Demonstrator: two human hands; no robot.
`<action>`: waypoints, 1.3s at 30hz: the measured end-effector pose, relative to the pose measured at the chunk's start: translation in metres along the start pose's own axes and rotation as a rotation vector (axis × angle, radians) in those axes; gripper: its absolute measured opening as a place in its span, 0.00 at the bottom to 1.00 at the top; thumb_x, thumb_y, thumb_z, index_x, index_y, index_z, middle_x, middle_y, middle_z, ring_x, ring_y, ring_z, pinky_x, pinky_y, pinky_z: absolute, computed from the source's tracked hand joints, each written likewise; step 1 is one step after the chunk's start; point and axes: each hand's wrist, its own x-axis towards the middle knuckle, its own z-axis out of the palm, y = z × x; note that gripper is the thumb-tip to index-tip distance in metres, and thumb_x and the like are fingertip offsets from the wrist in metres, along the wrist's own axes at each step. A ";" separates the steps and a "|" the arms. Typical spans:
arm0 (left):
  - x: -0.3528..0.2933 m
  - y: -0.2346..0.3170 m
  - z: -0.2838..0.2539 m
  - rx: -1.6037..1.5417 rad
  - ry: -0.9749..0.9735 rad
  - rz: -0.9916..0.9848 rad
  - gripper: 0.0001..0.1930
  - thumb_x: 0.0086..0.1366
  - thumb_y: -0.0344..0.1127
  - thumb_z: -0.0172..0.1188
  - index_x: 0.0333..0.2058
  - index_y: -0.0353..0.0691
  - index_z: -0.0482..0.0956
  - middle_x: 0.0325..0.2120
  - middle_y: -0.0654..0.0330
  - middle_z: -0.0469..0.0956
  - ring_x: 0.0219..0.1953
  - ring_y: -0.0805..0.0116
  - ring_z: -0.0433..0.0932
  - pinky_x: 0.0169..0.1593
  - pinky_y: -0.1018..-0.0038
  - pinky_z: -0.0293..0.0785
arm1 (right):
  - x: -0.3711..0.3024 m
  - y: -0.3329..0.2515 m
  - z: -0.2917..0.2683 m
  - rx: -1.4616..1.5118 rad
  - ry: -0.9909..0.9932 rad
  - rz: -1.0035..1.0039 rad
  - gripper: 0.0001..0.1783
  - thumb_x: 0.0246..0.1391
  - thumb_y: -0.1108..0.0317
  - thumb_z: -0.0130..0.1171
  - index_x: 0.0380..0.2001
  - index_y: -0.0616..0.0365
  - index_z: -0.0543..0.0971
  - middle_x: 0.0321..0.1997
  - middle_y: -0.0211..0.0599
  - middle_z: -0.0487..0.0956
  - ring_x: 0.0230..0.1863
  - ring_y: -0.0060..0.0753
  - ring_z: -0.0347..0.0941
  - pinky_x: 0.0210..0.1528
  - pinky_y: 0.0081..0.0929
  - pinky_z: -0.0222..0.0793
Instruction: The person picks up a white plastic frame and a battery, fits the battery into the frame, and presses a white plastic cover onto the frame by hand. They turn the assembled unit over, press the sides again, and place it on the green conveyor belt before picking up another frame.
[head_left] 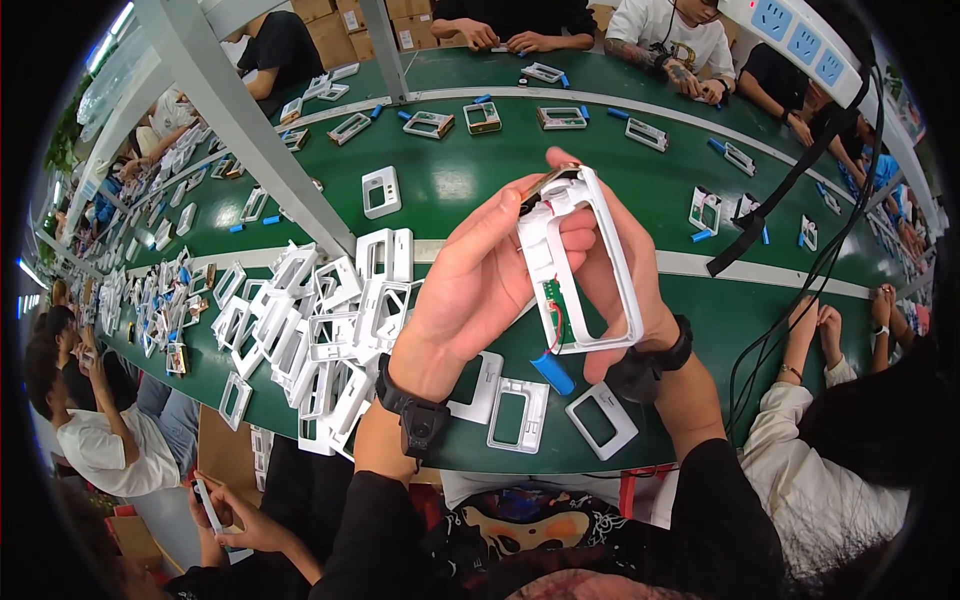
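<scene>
In front of me, above the near edge of the green table, I hold up a white plastic housing (620,275), a rectangular frame with a large window. My left hand (462,285) grips its upper left side, thumb at a dark, shiny strip (546,188) near the top corner. My right hand (638,240) wraps behind the right side, and its fingers show through the window. Inside the lower left of the frame sits a green circuit board (555,308) with red wires. A blue cylindrical battery (552,374) hangs by wires below the housing.
A big pile of white housings (300,320) lies to my left. Several loose frames (517,415) rest beneath my hands. Frames with blue batteries line the conveyor (430,124) beyond. A metal post (240,110), hanging black cables (800,290) and a power strip (800,42) intrude. People sit around.
</scene>
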 end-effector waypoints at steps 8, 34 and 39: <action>0.009 0.009 -0.020 0.761 0.336 -0.037 0.25 0.71 0.46 0.52 0.56 0.30 0.64 0.46 0.43 0.78 0.45 0.55 0.81 0.50 0.60 0.77 | 0.005 -0.016 -0.008 -0.064 0.179 0.067 0.83 0.05 0.39 0.84 0.66 0.71 0.55 0.64 0.44 0.65 0.64 0.38 0.64 0.70 0.37 0.55; 0.021 -0.051 -0.027 1.764 0.436 0.219 0.46 0.42 0.33 0.72 0.61 0.33 0.60 0.38 0.54 0.76 0.28 0.63 0.76 0.34 0.67 0.75 | 0.011 -0.018 -0.041 -1.120 0.669 -0.100 0.57 0.27 0.65 0.81 0.62 0.72 0.61 0.54 0.43 0.67 0.57 0.37 0.68 0.60 0.35 0.67; 0.018 -0.053 -0.022 1.766 0.440 0.256 0.46 0.42 0.33 0.72 0.62 0.34 0.60 0.38 0.56 0.76 0.28 0.64 0.76 0.34 0.68 0.75 | 0.011 -0.019 -0.040 -1.182 0.673 -0.120 0.58 0.27 0.66 0.81 0.62 0.72 0.61 0.54 0.43 0.66 0.57 0.36 0.67 0.60 0.35 0.67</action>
